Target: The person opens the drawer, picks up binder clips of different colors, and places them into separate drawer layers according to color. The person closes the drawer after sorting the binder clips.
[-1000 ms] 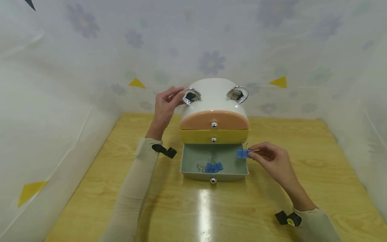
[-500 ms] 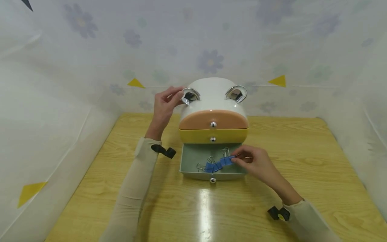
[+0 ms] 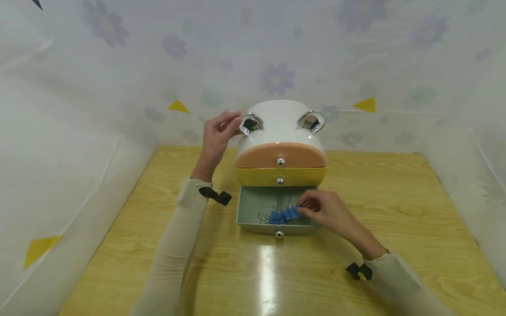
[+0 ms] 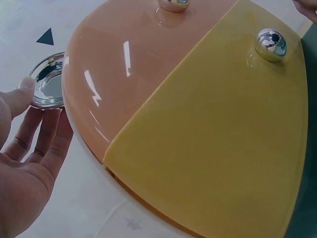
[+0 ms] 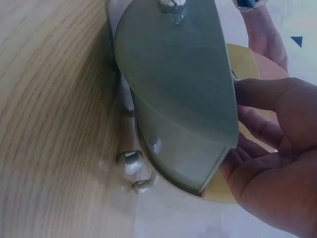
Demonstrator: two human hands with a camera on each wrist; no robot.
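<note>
A white cabinet (image 3: 278, 118) with two chrome ears stands at the back of the table. Its peach top drawer (image 3: 280, 154) and yellow middle drawer (image 3: 257, 176) are closed. The grey-green bottom drawer (image 3: 257, 227) is pulled out, with several blue binder clips (image 3: 276, 217) inside. My left hand (image 3: 233, 123) holds the left chrome ear (image 3: 250, 124), thumb on its rim (image 4: 47, 82) and fingers (image 4: 47, 136) under it. My right hand (image 3: 303, 207) reaches into the drawer and pinches the wire handle of a blue binder clip (image 3: 292, 213) lying against the pile.
The wooden table (image 3: 395, 210) is walled on three sides by pale flowered sheeting (image 3: 276, 52). The cabinet's right ear (image 3: 312, 121) is untouched. From below, the right wrist view shows the open drawer's front (image 5: 173, 89) and the cabinet's small chrome feet (image 5: 130, 158).
My right hand carried a blue binder clip from the drawer's right edge leftward and down onto the pile in the drawer. The left hand stayed on the chrome ear.
</note>
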